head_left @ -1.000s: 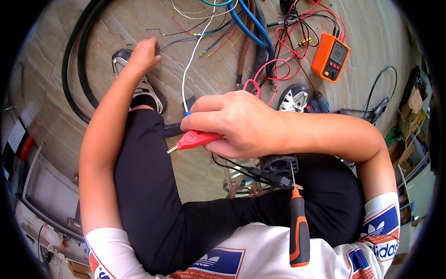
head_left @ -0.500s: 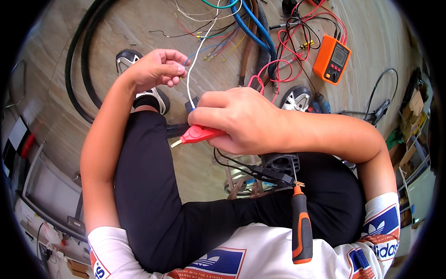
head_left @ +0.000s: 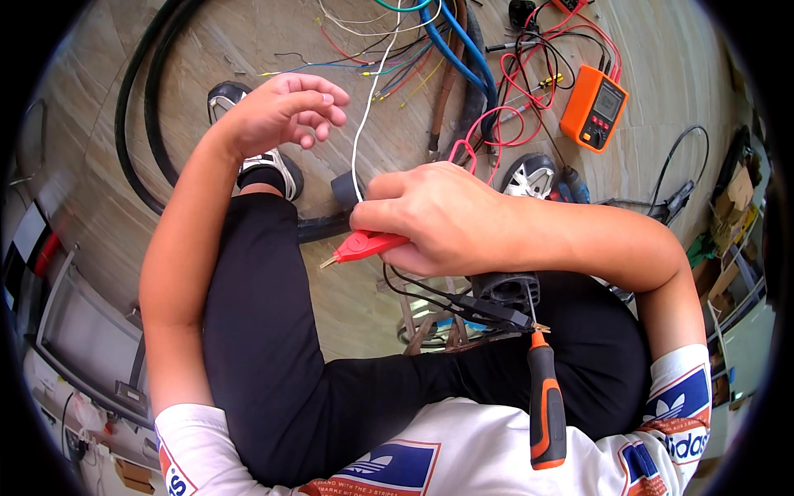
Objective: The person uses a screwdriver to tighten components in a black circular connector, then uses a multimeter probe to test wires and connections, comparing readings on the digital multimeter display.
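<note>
My right hand [head_left: 438, 217] is closed around a red alligator clip [head_left: 368, 245], whose metal jaws point left. A white wire [head_left: 361, 132] runs down from the far side to the fingers of that hand. My left hand [head_left: 289, 114] is empty, its fingers loosely curled and apart. Just beyond it a thin blue wire [head_left: 331, 64] lies with several thin coloured wires on the floor. By my right thigh, a black alligator clip [head_left: 492, 312] has its copper jaws at the shaft of an orange-and-black screwdriver [head_left: 546, 405].
An orange meter [head_left: 594, 109] with red and black leads lies at the far right. Thick blue cables [head_left: 455, 50] cross the far middle. A black hose [head_left: 132, 107] loops at the left. A blue tool [head_left: 572, 186] sits beside my right shoe [head_left: 529, 175].
My left hand has let go of the blue wire and its fingers have spread. My right hand has shifted slightly right with the red alligator clip.
</note>
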A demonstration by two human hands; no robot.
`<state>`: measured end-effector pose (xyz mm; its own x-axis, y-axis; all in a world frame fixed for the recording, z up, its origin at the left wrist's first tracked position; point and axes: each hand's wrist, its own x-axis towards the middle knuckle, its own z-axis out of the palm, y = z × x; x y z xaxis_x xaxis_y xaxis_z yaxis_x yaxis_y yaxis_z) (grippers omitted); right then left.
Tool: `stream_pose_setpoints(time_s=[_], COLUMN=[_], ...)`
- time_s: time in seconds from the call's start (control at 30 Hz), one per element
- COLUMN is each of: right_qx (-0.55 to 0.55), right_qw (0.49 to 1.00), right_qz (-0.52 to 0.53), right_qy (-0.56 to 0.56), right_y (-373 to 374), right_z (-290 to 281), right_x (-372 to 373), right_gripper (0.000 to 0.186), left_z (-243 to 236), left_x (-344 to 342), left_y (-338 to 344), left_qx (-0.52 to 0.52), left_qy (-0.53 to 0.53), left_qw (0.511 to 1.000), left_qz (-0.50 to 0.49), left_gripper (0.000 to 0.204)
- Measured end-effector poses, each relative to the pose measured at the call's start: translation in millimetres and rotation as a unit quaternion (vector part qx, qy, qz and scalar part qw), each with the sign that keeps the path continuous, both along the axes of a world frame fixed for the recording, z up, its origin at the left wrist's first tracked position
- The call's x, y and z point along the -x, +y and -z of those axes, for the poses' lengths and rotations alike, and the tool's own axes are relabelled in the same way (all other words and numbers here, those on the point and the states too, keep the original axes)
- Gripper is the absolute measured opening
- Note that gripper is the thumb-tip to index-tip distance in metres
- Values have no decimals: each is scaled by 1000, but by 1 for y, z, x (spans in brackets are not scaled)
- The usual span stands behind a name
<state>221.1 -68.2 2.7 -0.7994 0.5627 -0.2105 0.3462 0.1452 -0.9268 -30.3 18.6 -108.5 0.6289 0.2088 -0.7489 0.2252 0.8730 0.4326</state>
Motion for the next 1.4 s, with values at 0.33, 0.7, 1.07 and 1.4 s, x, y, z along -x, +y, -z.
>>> stream_pose_setpoints(time_s=[0.33,0.7,1.07,1.4], right_qx=[4,-4,-9,-9], right_qw=[1000,1000,1000,1000], right_qz=[-1,5,16,9], right_qy=[-11,-2,-11,-9], right_y=[1,-2,0,2], right_z=[-2,-4,-2,1], right_x=[1,6,1,1], right_gripper=[19,19,20,24], left_z=[68,118,-11,-36], left_x=[38,44,13,2], left_y=[1,-9,-8,-2], left_qx=[-371,-647,58,67], left_qy=[381,334,47,-107], left_qw=[843,628,997,991], left_qz=[78,276,17,34], left_gripper=[21,25,19,19])
